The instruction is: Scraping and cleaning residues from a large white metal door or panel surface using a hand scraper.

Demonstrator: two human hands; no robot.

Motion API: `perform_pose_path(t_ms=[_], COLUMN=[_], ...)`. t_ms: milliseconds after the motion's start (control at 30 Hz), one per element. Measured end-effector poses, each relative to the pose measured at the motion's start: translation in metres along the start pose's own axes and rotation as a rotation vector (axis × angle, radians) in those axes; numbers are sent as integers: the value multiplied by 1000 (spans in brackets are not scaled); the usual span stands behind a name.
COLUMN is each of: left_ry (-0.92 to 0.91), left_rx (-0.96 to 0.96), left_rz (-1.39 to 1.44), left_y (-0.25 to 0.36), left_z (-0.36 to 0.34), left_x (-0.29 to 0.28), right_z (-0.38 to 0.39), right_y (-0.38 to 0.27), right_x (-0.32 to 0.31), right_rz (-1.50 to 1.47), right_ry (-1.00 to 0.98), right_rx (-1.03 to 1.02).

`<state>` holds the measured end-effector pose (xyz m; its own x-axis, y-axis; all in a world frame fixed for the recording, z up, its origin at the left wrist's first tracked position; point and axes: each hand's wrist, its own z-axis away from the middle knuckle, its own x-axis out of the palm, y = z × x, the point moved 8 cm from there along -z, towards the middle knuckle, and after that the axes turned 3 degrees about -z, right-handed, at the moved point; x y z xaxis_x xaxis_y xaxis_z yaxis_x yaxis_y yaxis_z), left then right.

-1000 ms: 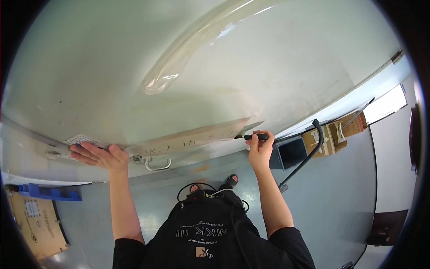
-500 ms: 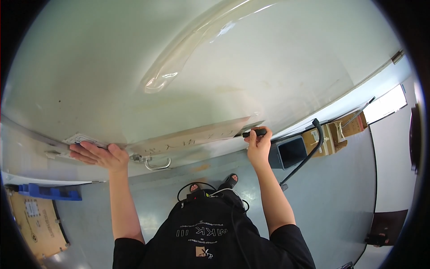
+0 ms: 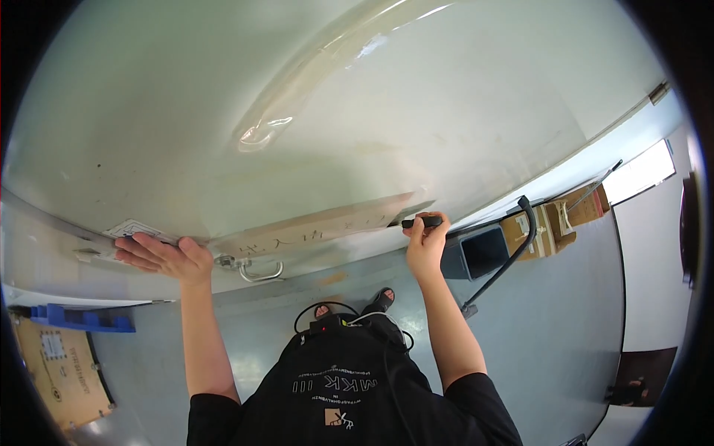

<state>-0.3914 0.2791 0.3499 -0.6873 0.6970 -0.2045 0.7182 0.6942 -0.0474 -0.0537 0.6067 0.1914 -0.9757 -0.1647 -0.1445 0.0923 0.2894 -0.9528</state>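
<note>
My right hand [image 3: 426, 245] grips a dark marker [image 3: 422, 222], its tip pointing left toward the right end of a tan strip [image 3: 327, 223] on the pale door [image 3: 372, 104]. Dark handwritten strokes run along that strip. I cannot make out whether the tip touches it. My left hand [image 3: 167, 262] rests with fingers stretched out against the door, left of the strip. It partly covers a white label [image 3: 132, 229] with dark printed lines. Just right of this hand, below the strip, is a curved metal door handle [image 3: 262, 273].
Clear film or tape [image 3: 271, 119] crosses the upper door. On the grey floor at right stand a dark bin [image 3: 487, 251], cardboard boxes [image 3: 532, 234] and a black bent pole [image 3: 513, 256]. At left lie a blue plastic piece [image 3: 82, 320] and a tan board [image 3: 63, 372].
My right hand has shifted very slightly left with the marker. My left hand has stayed in place on the door.
</note>
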Motion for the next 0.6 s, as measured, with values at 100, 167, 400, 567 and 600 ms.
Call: perform_pose_path(t_ms=[100,167,400,567,600], left_ry=[3,4,9,1,6], left_rx=[3,5,8,4,4], left_rz=[7,4,10,15,20], left_y=[-3,-4,-3,-1,-1], left_z=[1,2,1,1,1], left_x=[-2,-2,-2,0,0], right_z=[-3,-3,-5,0,-1], right_y=[-8,-18,-9,-7,-5], right_x=[3,6,6,5,3], right_rz=[17,68,46,37,36], right_ry=[-71,-90,-79,-2,-3], right_rx=[1,48,61,-11,-11])
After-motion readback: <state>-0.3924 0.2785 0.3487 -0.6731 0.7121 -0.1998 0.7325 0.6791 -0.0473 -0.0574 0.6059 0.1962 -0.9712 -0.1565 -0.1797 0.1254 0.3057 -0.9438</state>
